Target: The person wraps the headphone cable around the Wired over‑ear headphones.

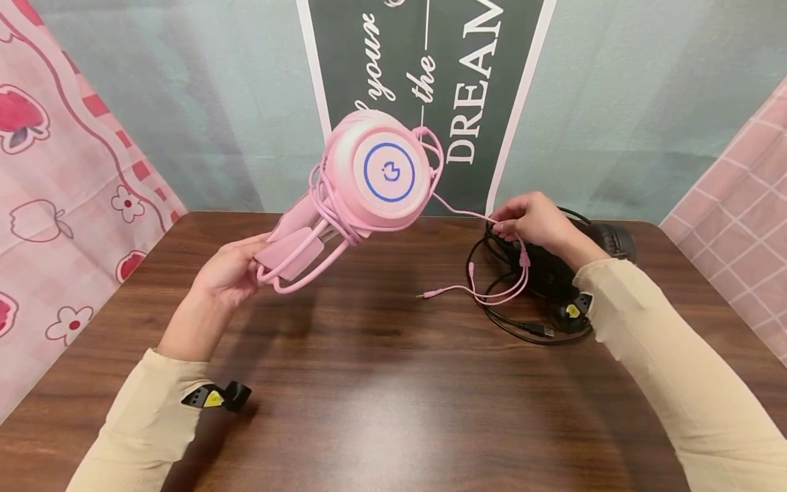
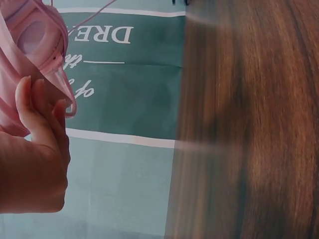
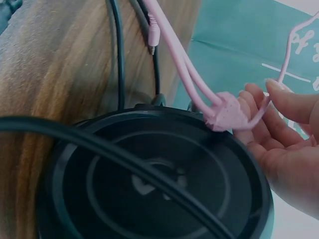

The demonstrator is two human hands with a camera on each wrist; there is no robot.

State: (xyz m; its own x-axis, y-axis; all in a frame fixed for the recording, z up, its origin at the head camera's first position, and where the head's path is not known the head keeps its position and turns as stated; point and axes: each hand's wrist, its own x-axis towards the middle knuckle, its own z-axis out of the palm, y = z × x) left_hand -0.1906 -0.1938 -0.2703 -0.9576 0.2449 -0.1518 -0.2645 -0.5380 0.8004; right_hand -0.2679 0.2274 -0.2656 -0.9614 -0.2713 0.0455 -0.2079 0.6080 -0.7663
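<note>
Headset [image 1: 381, 174], pink, hangs above the bench [image 1: 369, 383] at eleven o'clock, its band gripped by the left hand [image 1: 230, 273]. Right hand [image 1: 535, 222] pinches its thin cable [image 1: 492, 290] (limp, likely tangle-prone) over a black headset [image 1: 590, 253] at two o'clock; the rigid band seems safest to hold.

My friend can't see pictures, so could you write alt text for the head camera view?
A left hand holds up pink headphones wrapped in their cord, while the right hand pinches the loose pink cord over black headphones on a brown wooden table.
</note>
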